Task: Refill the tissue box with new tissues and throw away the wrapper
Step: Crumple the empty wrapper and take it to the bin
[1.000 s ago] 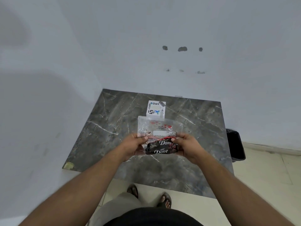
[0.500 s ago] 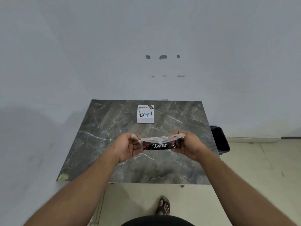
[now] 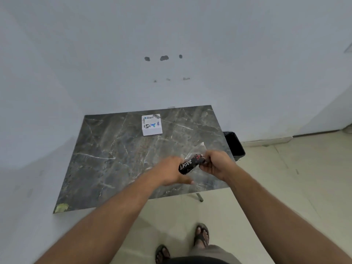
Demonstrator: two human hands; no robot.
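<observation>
A crumpled wrapper [image 3: 188,164], black with "Dove" lettering and clear plastic around it, hangs above the right part of the marble table [image 3: 118,164]. My right hand [image 3: 215,164] grips its right end. My left hand [image 3: 169,173] touches its left end and is blurred, with fingers stretched toward the lower right. Whether the left hand grips the wrapper is unclear. A small white tissue box [image 3: 151,124] with printed logos stands at the table's far middle, well away from both hands.
A black waste bin [image 3: 234,143] stands on the tiled floor just past the table's right edge, close to my right hand. White walls bound the table at the back and left. My sandalled feet [image 3: 202,235] are on the floor before the table.
Both hands have carried the wrapper to the right, toward the table's right edge. The wrapper is more bunched and tilted, with its right end higher.
</observation>
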